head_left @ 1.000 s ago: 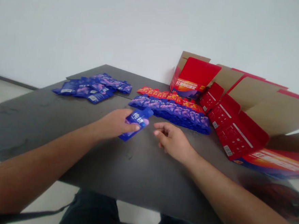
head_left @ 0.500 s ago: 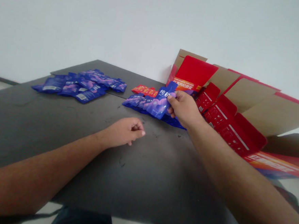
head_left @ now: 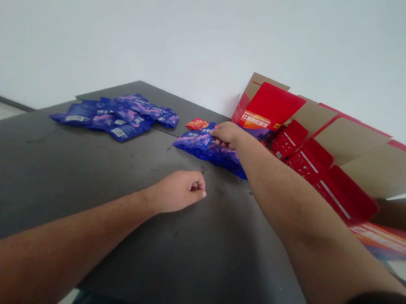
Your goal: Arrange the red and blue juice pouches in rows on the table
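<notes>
My right hand (head_left: 229, 134) has its fingers closed on the upper part of a blue-purple spouted pouch (head_left: 206, 138). That pouch lies against a row of similar blue pouches (head_left: 189, 144) on the dark table, and my hand and forearm cover part of the row. Just behind it some small red-orange packets (head_left: 196, 124) show. My left hand (head_left: 182, 191) rests on the table nearer to me, its fingers curled in and the thumb laid along them, with nothing seen in it.
To the left lies a loose pile of blue pouches (head_left: 118, 116). Open red cartons (head_left: 279, 106) with brown inner flaps stand in a row on the right, beside my right forearm. A white wall (head_left: 162, 33) rises behind the grey-black table (head_left: 83, 171).
My right hand has lowered the pouch and moved it slightly away and left, onto the row of pouches. The left hand stays curled on the table. The view has shifted a little.
</notes>
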`<action>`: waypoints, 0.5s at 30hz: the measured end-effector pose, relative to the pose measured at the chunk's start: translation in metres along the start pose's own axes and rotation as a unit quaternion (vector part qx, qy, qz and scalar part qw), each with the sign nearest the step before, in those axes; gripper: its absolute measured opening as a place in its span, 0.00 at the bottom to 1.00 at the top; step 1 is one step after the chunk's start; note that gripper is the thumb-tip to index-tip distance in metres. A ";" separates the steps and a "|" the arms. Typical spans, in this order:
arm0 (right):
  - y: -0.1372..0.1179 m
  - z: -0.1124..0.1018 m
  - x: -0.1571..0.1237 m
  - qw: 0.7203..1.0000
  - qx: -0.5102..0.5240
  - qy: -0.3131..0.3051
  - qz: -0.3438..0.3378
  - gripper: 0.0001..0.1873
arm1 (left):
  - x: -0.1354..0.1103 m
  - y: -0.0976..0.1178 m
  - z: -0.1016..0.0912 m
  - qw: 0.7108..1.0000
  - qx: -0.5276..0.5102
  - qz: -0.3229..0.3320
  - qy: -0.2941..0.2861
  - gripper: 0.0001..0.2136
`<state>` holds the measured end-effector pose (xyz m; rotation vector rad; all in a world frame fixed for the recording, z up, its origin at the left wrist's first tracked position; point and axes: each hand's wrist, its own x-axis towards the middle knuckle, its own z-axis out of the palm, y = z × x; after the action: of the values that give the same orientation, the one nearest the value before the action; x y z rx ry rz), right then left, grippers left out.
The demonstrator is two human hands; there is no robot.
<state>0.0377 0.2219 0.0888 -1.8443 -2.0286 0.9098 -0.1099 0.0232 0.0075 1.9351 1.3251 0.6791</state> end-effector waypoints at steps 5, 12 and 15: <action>0.004 0.001 0.010 0.996 -0.089 0.008 0.018 0.10 | 0.000 0.001 0.001 1.000 0.000 -0.001 -0.001 0.04; 0.005 0.000 0.005 0.987 -0.157 0.014 0.007 0.09 | 0.002 -0.002 0.001 1.000 0.002 -0.003 -0.003 0.04; 0.007 -0.009 -0.003 0.985 -0.166 0.039 -0.022 0.08 | 0.003 -0.004 0.001 1.000 -0.001 0.003 -0.006 0.05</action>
<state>0.0496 0.2216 0.0924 -1.9512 -2.2717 0.5002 -0.1101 0.0270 0.0037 1.9401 1.3114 0.6713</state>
